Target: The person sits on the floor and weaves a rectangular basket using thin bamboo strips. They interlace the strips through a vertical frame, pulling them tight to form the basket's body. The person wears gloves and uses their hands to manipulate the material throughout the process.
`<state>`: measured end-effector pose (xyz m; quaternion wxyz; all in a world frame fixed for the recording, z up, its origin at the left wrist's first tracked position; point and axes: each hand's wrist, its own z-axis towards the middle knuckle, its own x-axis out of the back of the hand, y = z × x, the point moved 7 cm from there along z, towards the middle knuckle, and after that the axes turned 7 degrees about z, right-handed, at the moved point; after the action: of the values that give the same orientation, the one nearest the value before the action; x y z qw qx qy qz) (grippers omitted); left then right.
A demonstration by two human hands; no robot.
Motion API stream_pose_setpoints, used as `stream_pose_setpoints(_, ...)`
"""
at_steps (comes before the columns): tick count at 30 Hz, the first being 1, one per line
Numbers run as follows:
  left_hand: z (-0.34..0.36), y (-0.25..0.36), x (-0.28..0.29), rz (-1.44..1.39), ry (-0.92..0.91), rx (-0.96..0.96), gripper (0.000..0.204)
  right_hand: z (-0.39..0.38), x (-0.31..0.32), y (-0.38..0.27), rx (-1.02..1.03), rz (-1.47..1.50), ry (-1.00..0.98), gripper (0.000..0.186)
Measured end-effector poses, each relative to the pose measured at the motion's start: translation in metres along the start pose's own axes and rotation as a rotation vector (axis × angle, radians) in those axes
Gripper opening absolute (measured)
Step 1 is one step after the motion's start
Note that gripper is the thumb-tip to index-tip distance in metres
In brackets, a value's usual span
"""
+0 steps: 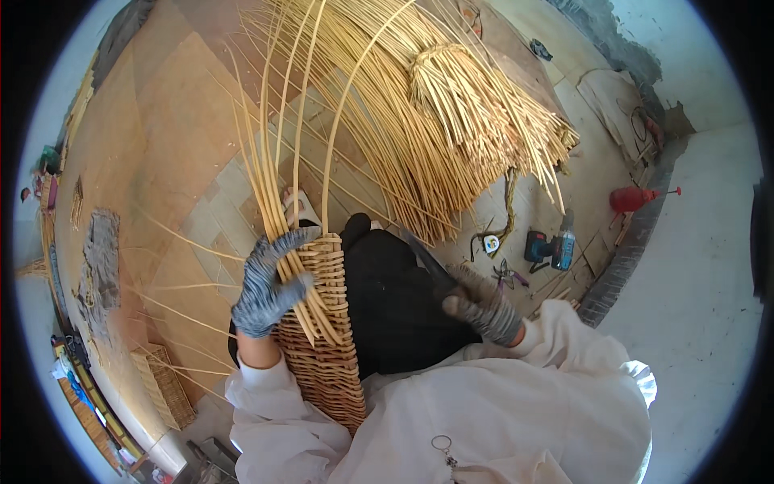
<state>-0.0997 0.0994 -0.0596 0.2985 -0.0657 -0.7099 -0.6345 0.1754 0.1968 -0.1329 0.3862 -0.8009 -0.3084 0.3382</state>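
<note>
My left hand (272,284), in a grey patterned glove, is closed round a bunch of pale wicker rods (270,194) at the rim of a partly woven wicker basket (322,363). The cut rod ends lie against the basket's side. The basket rests on its side along my lap, and other long rods stick out from it to the left and away. Above my dark-clothed leg, my right hand (488,310), also gloved, grips a dark, narrow blade-like tool (429,262) pointing up and left. Motion blurs this hand a little.
A large tied bundle of rods (468,105) lies ahead on the tiled floor. To the right are a tape measure (491,243), cutters (508,276), a cordless drill (551,248) and a red oil can (633,198). Another wicker basket (164,387) stands at the lower left.
</note>
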Motion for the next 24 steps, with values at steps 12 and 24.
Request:
stream_pose_setpoints(12, 0.021, 0.044, -0.008, 0.435, -0.228, -0.234, 0.082, -0.01, -0.009, -0.045, 0.11, -0.261, -0.193, 0.049)
stream_pose_setpoints(24, 0.027, 0.03, -0.018, 0.517, -0.277, -0.135, 0.111, 0.0, -0.01, -0.049, 0.152, -0.313, -0.245, 0.05)
